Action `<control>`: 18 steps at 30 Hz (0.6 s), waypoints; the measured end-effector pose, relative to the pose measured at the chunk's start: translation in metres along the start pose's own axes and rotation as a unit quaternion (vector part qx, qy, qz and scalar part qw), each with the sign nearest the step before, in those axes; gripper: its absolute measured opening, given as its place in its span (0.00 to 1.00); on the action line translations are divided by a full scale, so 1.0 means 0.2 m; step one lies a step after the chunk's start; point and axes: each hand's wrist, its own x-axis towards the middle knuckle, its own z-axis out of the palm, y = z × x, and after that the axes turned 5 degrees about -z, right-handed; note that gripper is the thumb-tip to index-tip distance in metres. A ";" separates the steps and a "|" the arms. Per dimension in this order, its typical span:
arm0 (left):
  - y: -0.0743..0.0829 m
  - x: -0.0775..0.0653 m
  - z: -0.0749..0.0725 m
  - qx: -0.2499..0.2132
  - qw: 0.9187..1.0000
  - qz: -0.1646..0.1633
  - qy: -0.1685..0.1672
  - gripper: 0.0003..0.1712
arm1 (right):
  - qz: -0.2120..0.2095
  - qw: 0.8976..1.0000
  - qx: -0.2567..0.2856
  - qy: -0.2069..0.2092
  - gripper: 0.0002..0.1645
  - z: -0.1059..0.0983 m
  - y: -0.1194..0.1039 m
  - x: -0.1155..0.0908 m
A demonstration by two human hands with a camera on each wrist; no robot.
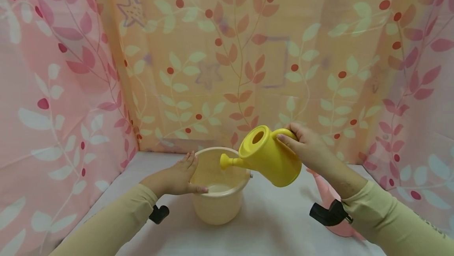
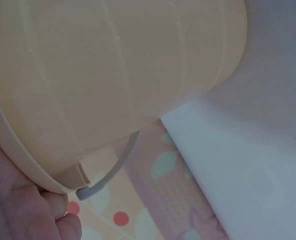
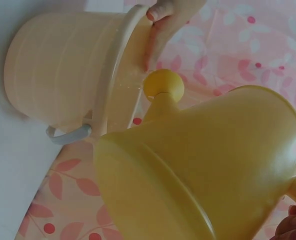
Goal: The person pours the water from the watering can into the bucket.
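Note:
A yellow watering can (image 1: pixel 271 159) is tilted with its spout down to the left, and the round spout head (image 1: pixel 225 161) is over the mouth of a cream bucket (image 1: pixel 218 208). My right hand (image 1: pixel 310 145) grips the can's handle, thumb on top. In the right wrist view the can (image 3: pixel 198 165) fills the front, with a few fingers (image 3: pixel 293 225) at its handle. My left hand (image 1: pixel 177 177) rests on the bucket's left rim, fingers and thumb stretched out along it. The left wrist view shows the bucket's ribbed side (image 2: pixel 128 65) close up. Whether water is flowing is unclear.
A pink object with a narrow spout-like top (image 1: pixel 328 193) stands on the white tabletop (image 1: pixel 276 224), partly hidden behind the right forearm. The bucket's grey handle (image 3: pixel 70 135) hangs down its side. Leaf-patterned curtains (image 1: pixel 198 70) enclose the table at the back and both sides.

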 end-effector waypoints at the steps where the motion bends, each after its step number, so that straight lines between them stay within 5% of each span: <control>1: 0.00 0.00 0.00 0.003 1.000 -0.002 -0.001 0.68 | -0.001 1.000 -0.002 0.000 0.22 0.00 0.00 0.00; 18: 0.01 0.00 0.00 0.011 1.000 0.004 0.013 0.67 | -0.008 1.000 -0.002 0.002 0.19 0.00 0.00 -0.01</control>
